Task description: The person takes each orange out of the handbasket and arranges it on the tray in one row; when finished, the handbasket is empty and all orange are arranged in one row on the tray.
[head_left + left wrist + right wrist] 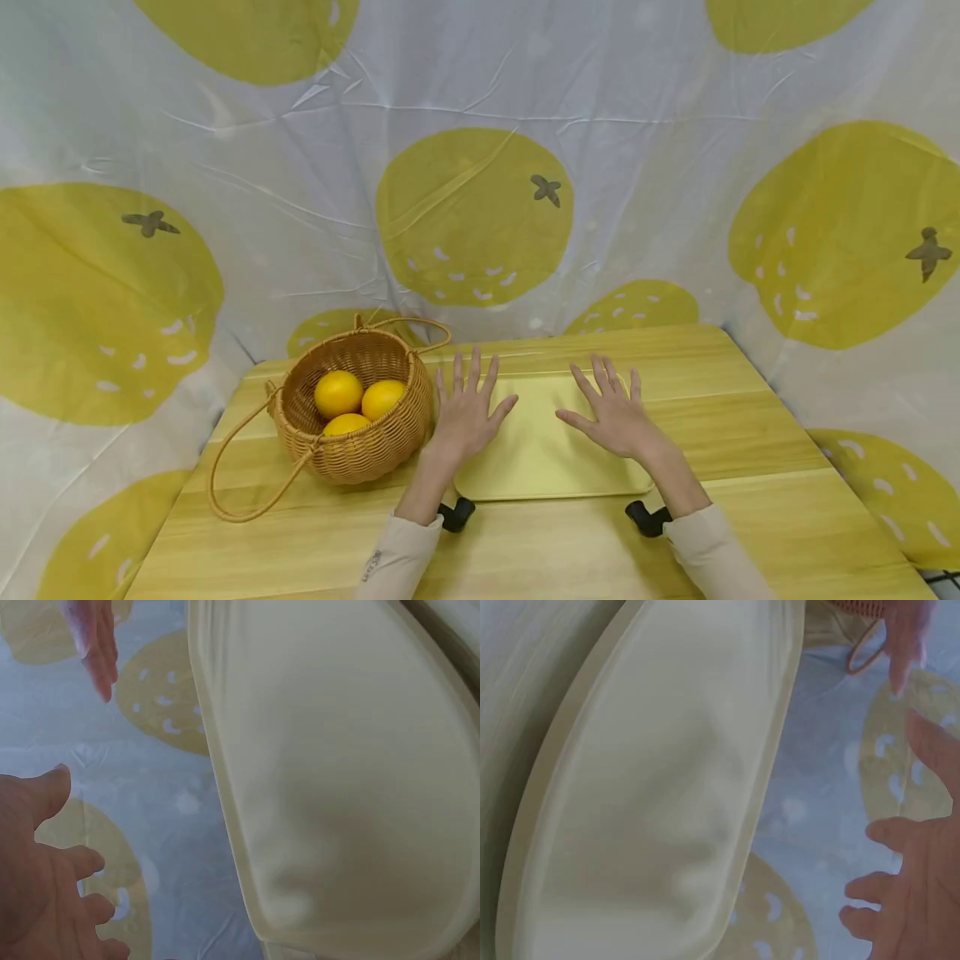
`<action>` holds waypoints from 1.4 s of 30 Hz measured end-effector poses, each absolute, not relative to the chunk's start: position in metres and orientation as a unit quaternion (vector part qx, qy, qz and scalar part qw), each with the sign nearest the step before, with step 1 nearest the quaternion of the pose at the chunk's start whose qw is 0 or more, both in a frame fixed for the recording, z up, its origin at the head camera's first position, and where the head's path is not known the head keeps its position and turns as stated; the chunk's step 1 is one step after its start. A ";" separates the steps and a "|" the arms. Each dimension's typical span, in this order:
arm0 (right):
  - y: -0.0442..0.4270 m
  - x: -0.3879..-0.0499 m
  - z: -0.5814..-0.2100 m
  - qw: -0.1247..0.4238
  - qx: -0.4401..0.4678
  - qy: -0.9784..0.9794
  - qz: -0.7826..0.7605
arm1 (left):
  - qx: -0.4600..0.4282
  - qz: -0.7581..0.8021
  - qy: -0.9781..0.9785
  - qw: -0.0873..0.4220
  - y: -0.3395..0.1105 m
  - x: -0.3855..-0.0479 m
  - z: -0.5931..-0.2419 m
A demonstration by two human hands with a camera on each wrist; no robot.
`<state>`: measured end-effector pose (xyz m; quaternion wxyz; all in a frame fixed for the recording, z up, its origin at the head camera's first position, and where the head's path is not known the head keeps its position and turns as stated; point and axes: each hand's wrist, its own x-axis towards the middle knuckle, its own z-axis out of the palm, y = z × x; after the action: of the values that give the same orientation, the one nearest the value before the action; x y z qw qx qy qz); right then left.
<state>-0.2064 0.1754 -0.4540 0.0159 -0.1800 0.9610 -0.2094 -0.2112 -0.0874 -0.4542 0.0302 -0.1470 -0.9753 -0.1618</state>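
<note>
My left hand (467, 417) is held with fingers spread above the left side of a shallow yellow tray (555, 467), just right of a wicker basket (375, 450). My right hand (615, 417), fingers also spread, hovers over the tray's right side. Neither holds anything. In the basket lie three yellow-orange round fruits, one a fruit (338, 393) at the back left; their exact kind is not certain. The left wrist view has the left palm (37, 877) beside the tray (360, 735). In the right wrist view, the right palm (922, 892) appears apart from the tray (652, 750).
The wooden table (750, 533) carries the tray and basket. One hoop handle (225, 500) of the basket sticks out to the front left, the other leans toward the back. A white curtain (637, 208) printed with large yellow fruit hangs behind and at both sides.
</note>
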 end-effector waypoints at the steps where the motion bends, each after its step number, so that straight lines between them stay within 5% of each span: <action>1: 0.179 -0.207 -0.454 0.021 -0.179 0.960 -0.217 | -0.147 -0.166 -0.975 0.028 -0.089 -0.211 -0.452; 24: 0.250 -0.219 -0.476 0.212 -0.140 0.932 -0.260 | -0.198 -0.340 -0.919 -0.029 -0.144 -0.189 -0.370; 42: 0.269 -0.220 -0.479 0.240 -0.162 0.907 -0.305 | -0.159 -0.448 -0.876 -0.079 -0.250 -0.208 -0.314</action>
<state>-0.2201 0.2686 -0.4794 0.2398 -0.1618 0.9072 -0.3053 -0.2080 -0.2497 -0.3140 -0.0794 -0.1589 -0.8761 -0.4482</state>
